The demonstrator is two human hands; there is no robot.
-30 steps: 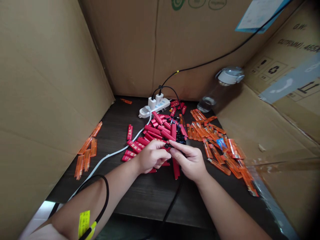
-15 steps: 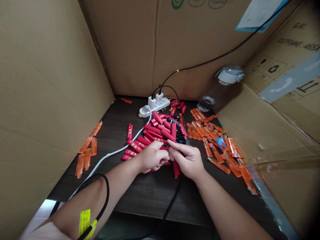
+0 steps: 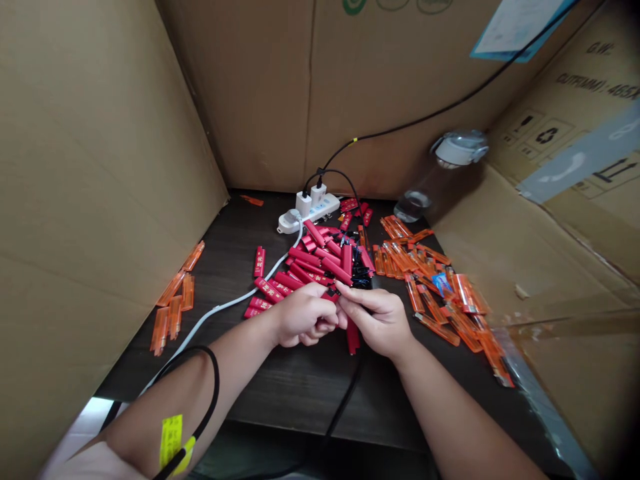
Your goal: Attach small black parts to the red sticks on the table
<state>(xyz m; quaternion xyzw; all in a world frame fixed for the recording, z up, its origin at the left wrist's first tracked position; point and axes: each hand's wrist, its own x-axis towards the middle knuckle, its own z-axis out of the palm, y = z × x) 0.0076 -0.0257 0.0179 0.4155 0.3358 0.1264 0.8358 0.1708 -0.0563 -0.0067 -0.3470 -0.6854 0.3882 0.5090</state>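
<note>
Pinching over the near edge of the red lighter cases [image 3: 305,259]: fingers [image 3: 351,295] closed, left hand [image 3: 304,315] against right hand [image 3: 374,323], held piece hidden.
Black parts [image 3: 361,275] just beyond; orange lighters [image 3: 430,280] heaped right, fewer left [image 3: 170,308], on dark worktop [image 3: 280,393]; all heaps sizeable, none visibly finished.

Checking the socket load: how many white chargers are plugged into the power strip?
2. One white charger and a second white charger stand side by side on the power strip. None seem hidden.

Red lighter cases [image 3: 303,257] with gold characters, and translucent orange lighter bodies [image 3: 437,329]
</note>
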